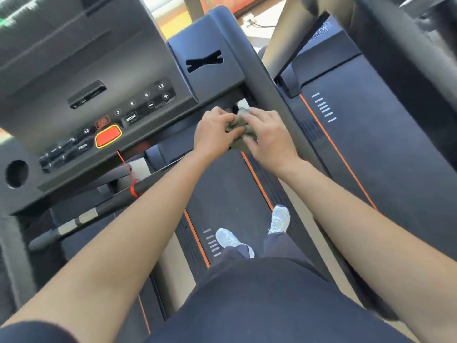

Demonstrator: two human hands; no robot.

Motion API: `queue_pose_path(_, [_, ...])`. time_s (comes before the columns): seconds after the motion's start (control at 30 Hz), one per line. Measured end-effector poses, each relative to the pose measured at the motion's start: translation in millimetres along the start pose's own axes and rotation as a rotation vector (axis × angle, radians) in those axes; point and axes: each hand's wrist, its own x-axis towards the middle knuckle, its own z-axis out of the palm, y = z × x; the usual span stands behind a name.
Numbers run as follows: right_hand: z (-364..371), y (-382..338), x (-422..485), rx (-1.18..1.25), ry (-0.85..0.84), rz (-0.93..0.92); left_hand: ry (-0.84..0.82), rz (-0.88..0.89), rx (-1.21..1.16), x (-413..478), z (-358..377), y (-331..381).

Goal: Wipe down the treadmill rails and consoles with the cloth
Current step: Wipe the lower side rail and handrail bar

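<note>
A small olive-green cloth (239,127) is bunched up between my two hands, just below the right end of the treadmill console (103,78). My left hand (212,134) grips the cloth's left side with curled fingers. My right hand (269,139) holds its right side, fingers curled over it. Both hands hover beside the dark right handrail (262,78), which runs up and away from them. The console carries a red stop button (108,136) and several dark keys. Much of the cloth is hidden inside my hands.
A black crossbar (103,206) with a red safety cord (127,169) runs under the console at the left. My feet in white shoes (279,219) stand on the belt (222,194) below. A second treadmill (383,149) lies to the right, its grey upright crossing the top.
</note>
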Motion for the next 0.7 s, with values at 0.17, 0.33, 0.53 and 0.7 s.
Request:
queue_pose_path(0.17, [43,-1,30,-0.186,-0.114,-0.220,0.120,0.020,0.142,-19,-2,-40])
queue_pose_path(0.33, [71,-42,23,-0.067,-0.107,-0.280,0.209,-0.049,0.141,-63,-12,-86])
queue_pose_path(0.53, [111,-97,20,-0.039,-0.239,-0.317,0.314,-0.182,0.095,-112,-28,-144])
queue_pose_path(0.7, [133,-131,18,-0.082,-0.272,-0.364,0.437,-0.185,0.068,-149,-36,-201])
